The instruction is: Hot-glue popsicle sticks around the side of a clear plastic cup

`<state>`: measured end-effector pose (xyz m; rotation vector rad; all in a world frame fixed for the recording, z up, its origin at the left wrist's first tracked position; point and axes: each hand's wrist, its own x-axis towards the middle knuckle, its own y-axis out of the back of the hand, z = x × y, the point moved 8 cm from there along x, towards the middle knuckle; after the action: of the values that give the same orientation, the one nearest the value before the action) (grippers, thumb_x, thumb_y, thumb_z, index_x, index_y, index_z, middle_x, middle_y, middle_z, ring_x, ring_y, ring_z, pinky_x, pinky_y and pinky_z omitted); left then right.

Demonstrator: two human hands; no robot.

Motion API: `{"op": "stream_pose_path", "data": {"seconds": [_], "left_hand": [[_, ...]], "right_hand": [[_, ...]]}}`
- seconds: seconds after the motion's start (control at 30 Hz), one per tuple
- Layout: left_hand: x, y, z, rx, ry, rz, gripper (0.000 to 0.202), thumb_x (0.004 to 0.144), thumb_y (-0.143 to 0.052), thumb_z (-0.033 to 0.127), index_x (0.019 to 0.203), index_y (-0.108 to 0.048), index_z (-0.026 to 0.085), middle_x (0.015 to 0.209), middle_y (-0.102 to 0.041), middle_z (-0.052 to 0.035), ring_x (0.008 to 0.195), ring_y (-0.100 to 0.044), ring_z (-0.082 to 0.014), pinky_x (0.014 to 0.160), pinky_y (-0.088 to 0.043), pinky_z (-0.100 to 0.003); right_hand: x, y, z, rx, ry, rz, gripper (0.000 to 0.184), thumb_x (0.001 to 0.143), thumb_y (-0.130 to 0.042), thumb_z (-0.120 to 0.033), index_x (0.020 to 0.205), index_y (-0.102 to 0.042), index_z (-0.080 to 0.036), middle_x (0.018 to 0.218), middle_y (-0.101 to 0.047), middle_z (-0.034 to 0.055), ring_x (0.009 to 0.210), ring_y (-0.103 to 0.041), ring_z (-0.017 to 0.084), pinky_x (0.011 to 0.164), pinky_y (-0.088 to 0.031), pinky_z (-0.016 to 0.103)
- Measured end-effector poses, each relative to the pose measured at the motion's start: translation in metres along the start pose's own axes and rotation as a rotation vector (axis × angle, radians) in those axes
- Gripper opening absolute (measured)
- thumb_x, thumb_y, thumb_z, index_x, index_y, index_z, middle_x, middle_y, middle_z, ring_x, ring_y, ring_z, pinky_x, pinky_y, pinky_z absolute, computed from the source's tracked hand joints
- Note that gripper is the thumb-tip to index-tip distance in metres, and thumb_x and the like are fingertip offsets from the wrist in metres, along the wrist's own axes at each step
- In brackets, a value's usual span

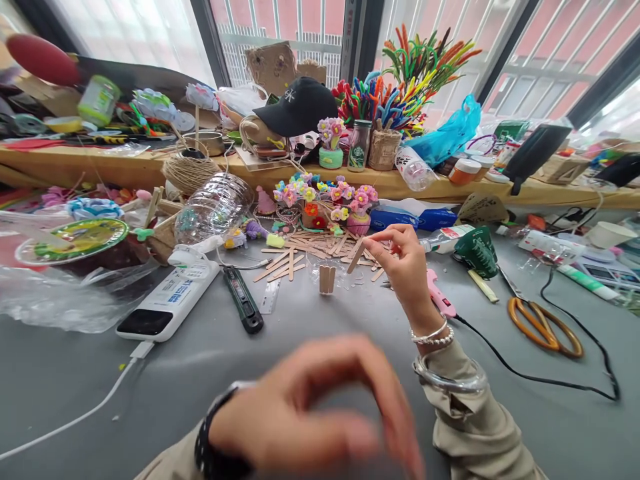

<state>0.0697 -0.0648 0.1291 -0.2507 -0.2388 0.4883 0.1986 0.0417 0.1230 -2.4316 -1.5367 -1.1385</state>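
Between the thumb and fingers of my right hand [397,257] is a wooden craft stick [356,257], held tilted above the table. Left of it, a small panel of short craft sticks [327,279] stands upright on the grey surface. My left hand [315,407] is close to the camera and blurred, fingers curved and apart from the thumb, with nothing visible in it. Behind the panel lies a loose pile of craft sticks [320,243]. A pink glue gun [440,293] rests just behind my right wrist, partly hidden by it.
A green utility knife [243,300] and a white power bank [170,297] with a cable lie on the left. Orange-handled scissors [545,327] and a black cord are on the right. Fuzzy flower pots [357,220] stand at the back, below a crowded shelf [295,177].
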Motion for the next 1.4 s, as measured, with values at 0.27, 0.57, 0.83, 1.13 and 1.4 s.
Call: {"op": "stream_pose_path", "data": {"seconds": [0.27,0.57,0.83,1.13,1.4], "left_hand": [[-0.011,0.180,-0.030,1.147,-0.030,1.044,0.093,0.050,-0.071,0.050,0.124,-0.025,0.017,0.118,-0.038,-0.0148,0.109,-0.042,-0.0285,0.091,-0.036,-0.044],[0.018,0.191,-0.061,1.139,0.074,0.823,0.104,0.059,-0.061,0.056,0.133,-0.001,0.015,0.136,-0.024,-0.0204,0.126,-0.025,-0.0289,0.101,-0.023,-0.042],[0.022,0.183,-0.056,0.821,0.175,0.840,0.096,0.058,-0.063,0.054,0.132,-0.015,0.015,0.126,-0.040,-0.0190,0.115,-0.041,-0.0300,0.094,-0.033,-0.041],[0.027,0.171,-0.067,0.498,0.240,0.726,0.081,0.067,-0.050,0.062,0.127,-0.027,0.013,0.106,-0.056,-0.0144,0.096,-0.054,-0.0284,0.083,-0.041,-0.041],[0.027,0.167,-0.086,0.169,0.261,0.628,0.085,0.067,-0.050,0.061,0.133,-0.012,0.022,0.130,-0.036,-0.0154,0.115,-0.042,-0.0280,0.087,-0.039,-0.040]], "right_hand": [[0.010,0.000,0.020,0.242,-0.170,0.007,0.018,0.065,-0.062,-0.039,0.069,-0.061,-0.021,0.079,-0.047,-0.0009,0.060,-0.038,0.008,0.056,-0.033,0.024],[0.007,-0.014,0.033,0.514,-0.370,-0.131,0.017,0.061,-0.066,-0.034,0.064,-0.056,-0.020,0.066,-0.045,-0.0053,0.058,-0.036,0.006,0.058,-0.030,0.023],[0.001,-0.029,0.042,0.862,-0.565,-0.208,0.013,0.057,-0.066,-0.031,0.063,-0.058,-0.022,0.068,-0.052,-0.0053,0.063,-0.045,0.007,0.061,-0.036,0.023],[-0.001,-0.038,0.057,1.017,-0.653,-0.121,0.017,0.057,-0.064,-0.038,0.060,-0.056,-0.024,0.065,-0.057,-0.0034,0.061,-0.051,0.011,0.062,-0.043,0.028],[-0.011,-0.047,0.071,1.129,-0.877,-0.011,0.016,0.050,-0.070,-0.029,0.058,-0.058,-0.023,0.059,-0.057,-0.0033,0.054,-0.049,0.009,0.051,-0.042,0.024]]}}
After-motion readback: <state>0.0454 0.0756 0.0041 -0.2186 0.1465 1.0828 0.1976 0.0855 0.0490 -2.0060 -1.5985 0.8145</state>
